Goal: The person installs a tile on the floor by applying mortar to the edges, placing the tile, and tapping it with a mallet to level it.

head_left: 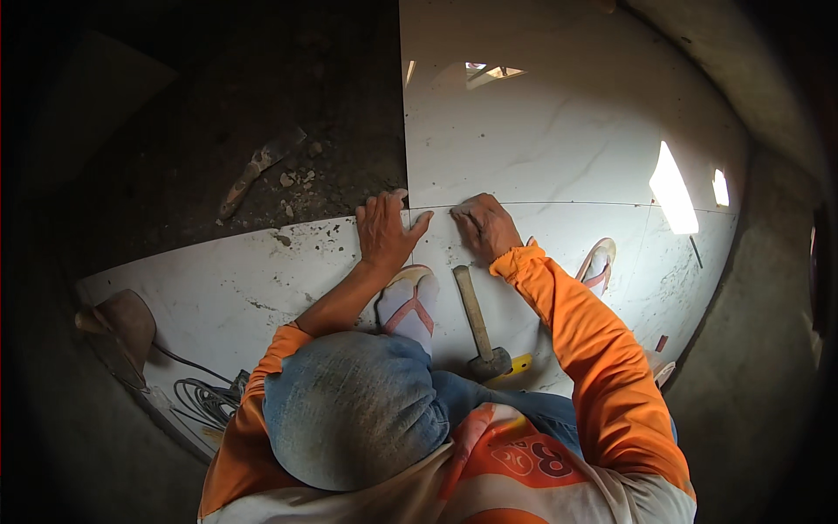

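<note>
Glossy white tiles with faint grey veins meet at a joint in front of me. My left hand (381, 231) rests at the near tile's (314, 262) far edge, fingers lying over it beside the dark bare ground and thumb spread toward the joint. My right hand (491, 229) is on the seam below the big far tile (559, 131), its fingers curled and pressed down; whatever they may hold is hidden. Between my sandalled feet lies a rubber mallet (490, 364) with a wooden handle, partly over a yellow object (520, 364).
A dirty putty knife or scraper (249, 179) lies on the dark ground (340, 113) among small crumbs of mortar (297, 181). At the left, a trowel (129, 325) with a wooden handle is beside a coiled dark cable (205, 400). A wall (759, 227) runs along the right.
</note>
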`<control>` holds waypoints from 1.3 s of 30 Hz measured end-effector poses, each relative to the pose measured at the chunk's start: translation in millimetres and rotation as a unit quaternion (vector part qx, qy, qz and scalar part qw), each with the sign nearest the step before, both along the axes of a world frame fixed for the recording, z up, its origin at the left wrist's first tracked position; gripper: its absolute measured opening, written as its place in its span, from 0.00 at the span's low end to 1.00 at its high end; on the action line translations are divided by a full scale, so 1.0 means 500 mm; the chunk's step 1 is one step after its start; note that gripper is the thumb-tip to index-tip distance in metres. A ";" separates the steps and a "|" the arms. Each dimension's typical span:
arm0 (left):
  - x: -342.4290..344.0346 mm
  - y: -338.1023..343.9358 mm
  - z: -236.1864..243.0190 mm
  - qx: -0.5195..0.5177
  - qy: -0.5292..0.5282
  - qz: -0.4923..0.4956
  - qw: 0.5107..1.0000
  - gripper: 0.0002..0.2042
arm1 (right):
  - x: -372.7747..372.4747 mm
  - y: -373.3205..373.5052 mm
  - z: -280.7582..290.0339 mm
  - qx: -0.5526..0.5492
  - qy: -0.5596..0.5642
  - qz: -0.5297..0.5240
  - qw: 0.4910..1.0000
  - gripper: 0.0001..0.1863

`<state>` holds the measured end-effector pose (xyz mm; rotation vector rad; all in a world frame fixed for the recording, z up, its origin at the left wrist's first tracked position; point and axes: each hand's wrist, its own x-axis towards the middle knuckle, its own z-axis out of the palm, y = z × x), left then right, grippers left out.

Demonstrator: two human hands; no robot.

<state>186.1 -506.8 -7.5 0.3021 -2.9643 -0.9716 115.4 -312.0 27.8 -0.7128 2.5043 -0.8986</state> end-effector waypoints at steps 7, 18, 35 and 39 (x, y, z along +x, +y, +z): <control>-0.002 -0.004 -0.009 0.009 0.021 0.024 0.999 0.24 | 0.005 -0.014 -0.028 -0.068 0.004 -0.069 0.995 0.08; 0.002 -0.013 -0.028 0.069 0.051 0.055 0.995 0.14 | 0.012 -0.051 -0.025 0.018 0.074 0.045 0.996 0.07; -0.261 -0.102 0.039 0.258 0.148 0.133 0.945 0.10 | 0.326 0.136 0.050 0.331 -0.317 0.003 0.889 0.26; -0.422 -0.146 0.071 0.192 0.091 0.023 0.977 0.09 | 0.240 0.164 0.114 0.159 -0.302 -0.003 0.940 0.20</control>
